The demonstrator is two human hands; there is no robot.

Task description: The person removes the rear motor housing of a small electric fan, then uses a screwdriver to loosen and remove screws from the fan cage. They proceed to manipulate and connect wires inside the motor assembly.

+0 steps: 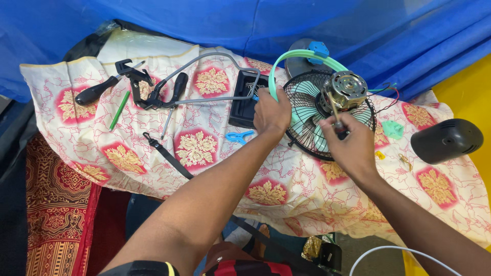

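The left hand (pixel 272 113) closes round the pale green plastic rim (pixel 294 55) of a small table fan, fingers curled over the hoop where it meets the black wire guard (pixel 307 134). The right hand (pixel 349 144) is shut on the dark handle of a screwdriver (pixel 335 116), whose thin metal shaft runs up into the bare fan motor (pixel 346 90), a round block of silvery metal with copper windings showing. Thin red, green and black wires (pixel 387 91) trail from the motor toward the far right edge. The guard is a domed cage of fine black spokes with pale green blades behind it, and a blue plastic clip (pixel 319 48) sits on top of the hoop. The fan lies near the far right part of the worktop (pixel 204 128), which is draped in a cream cloth printed with red and gold floral medallions.

Just left of the left hand lies a black rectangular plastic housing (pixel 241 105), with a bent grey wire frame (pixel 204 61) across it and a small blue clip (pixel 239 136) near the wrist. Further left are black-handled pliers (pixel 158 92), a black-handled screwdriver (pixel 99 89), a green stick (pixel 119 110) and a black strap (pixel 166 153). At the right edge rests a smooth black rounded motor cover (pixel 446 140), with a small green plastic piece (pixel 393 129) nearer the fan.
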